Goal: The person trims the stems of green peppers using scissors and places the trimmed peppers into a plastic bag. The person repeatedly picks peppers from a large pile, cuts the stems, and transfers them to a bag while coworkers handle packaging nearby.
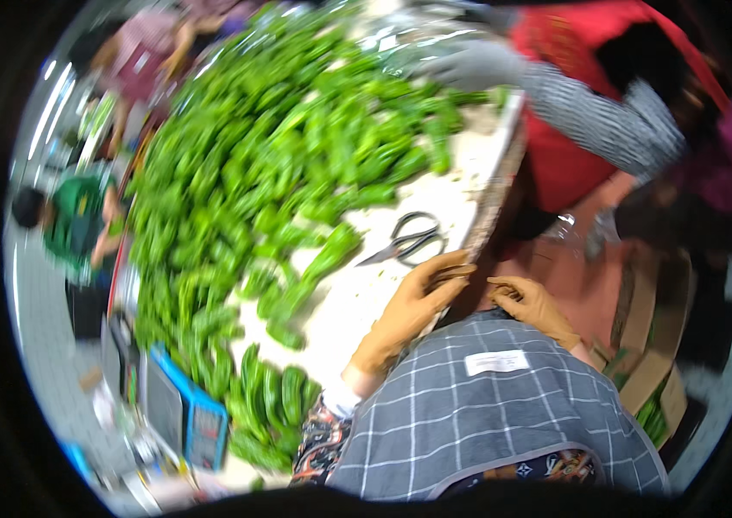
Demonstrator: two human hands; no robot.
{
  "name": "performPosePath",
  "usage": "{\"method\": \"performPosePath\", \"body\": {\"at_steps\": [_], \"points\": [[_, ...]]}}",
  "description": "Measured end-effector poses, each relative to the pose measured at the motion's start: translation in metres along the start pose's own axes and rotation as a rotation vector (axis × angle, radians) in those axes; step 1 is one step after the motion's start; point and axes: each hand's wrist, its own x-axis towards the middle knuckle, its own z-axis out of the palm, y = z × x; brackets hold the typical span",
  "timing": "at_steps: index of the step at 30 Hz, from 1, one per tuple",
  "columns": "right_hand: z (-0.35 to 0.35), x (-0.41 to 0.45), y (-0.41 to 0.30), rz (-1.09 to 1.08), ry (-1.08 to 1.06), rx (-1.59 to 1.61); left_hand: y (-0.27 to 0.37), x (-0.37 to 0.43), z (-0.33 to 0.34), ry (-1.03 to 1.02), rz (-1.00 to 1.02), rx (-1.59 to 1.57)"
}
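My left hand [414, 304], in an orange rubber glove, rests at the near edge of the white table, its fingers curled and nothing seen in them. Just beyond its fingers lie scissors with black handles [408, 243], blades pointing left. My right hand [528, 304], in a matching glove, hangs past the table edge in front of the checked apron [482, 414]; its fingers are curled, and whether they hold anything is hidden. A large heap of green peppers [262, 149] covers much of the table, with a few loose peppers [333, 249] left of the scissors.
A blue digital scale [191, 408] stands at the lower left. Across the corner, a co-worker's grey-gloved hand [469, 65] touches clear plastic over the peppers. Other people stand beyond the table on the left. Open cardboard boxes [651, 324] holding green produce are at the right.
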Motion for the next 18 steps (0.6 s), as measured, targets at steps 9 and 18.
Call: {"method": "performPosePath", "body": {"at_steps": [9,18], "points": [[0.038,0.126,-0.05,-0.882,-0.063,-0.681,-0.051,-0.059,-0.028,0.528,0.183,0.115],[0.056,0.181,-0.064,-0.6,-0.389,-1.187,-0.034,-0.058,-0.083,1.023,0.146,0.637]]}}
